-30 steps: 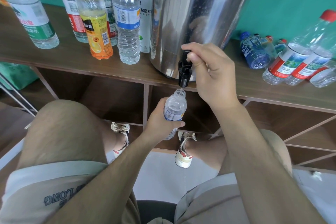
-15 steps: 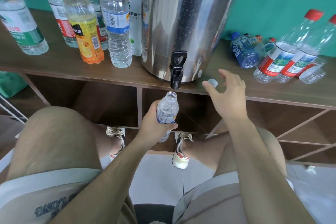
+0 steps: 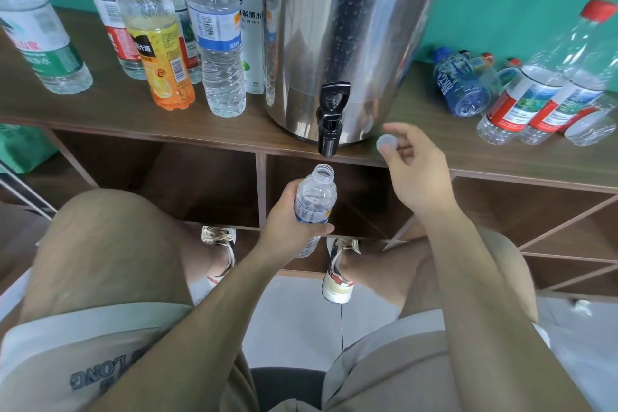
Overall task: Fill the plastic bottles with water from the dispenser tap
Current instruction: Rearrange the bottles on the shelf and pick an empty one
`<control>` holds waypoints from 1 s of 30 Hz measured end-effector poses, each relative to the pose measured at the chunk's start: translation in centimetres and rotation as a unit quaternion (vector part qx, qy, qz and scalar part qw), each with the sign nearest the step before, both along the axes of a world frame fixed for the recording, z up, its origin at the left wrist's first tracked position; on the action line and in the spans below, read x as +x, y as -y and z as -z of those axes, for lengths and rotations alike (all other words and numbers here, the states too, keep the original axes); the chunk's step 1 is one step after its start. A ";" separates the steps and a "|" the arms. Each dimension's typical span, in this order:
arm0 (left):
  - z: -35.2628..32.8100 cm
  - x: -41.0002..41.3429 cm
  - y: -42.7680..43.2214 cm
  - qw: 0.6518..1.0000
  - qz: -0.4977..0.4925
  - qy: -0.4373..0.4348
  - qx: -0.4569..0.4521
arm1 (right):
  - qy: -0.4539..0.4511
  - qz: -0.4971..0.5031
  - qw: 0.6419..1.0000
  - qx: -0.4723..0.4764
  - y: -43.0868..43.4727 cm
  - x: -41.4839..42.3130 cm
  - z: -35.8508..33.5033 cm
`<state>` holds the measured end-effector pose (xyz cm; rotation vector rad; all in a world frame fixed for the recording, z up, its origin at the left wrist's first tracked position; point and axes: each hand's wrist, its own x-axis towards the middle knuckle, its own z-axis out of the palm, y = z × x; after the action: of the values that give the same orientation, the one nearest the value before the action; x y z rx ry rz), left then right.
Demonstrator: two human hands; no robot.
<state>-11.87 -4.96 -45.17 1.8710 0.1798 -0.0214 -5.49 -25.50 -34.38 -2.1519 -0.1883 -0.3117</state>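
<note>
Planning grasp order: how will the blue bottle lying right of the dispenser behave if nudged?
The blue bottle lies on its side on the shelf, so it likely rolls. Thin-looking plastic, seemingly empty: probably light, and may dent under a firm grip.

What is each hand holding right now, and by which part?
The left hand wraps the small open bottle around its labelled middle. The right hand pinches the white cap by its edge.

Even, bright light is seen; glare streaks the steel dispenser (image 3: 347, 27), and bottles at its sides are bent and blurred.
</note>
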 end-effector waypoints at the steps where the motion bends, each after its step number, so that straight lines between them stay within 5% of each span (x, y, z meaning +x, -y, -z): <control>1: 0.0 0.0 0.0 1.000 0.001 0.002 -0.003 | -0.019 -0.029 0.999 0.027 -0.2 -0.2 -0.1; 6: 0.0 0.0 0.1 1.000 0.007 0.007 -0.010 | -0.129 -0.191 0.959 0.163 -1.3 -1.4 -0.6; 11: -0.2 -0.2 0.2 1.000 0.013 0.004 -0.008 | -0.185 -0.259 0.926 0.202 -2.3 -2.0 -0.5; 23: -0.2 -0.3 0.5 0.999 0.030 0.010 0.009 | -0.106 -0.223 0.969 -0.006 -2.9 -1.9 0.0; 30: 0.0 -0.3 0.4 0.999 0.050 0.006 0.018 | -0.029 -0.252 0.955 -0.154 -2.7 -2.0 -0.6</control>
<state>-12.15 -5.34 -45.12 1.9141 0.0791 -0.0768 -7.49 -22.77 -33.81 -2.3194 -0.7804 0.0858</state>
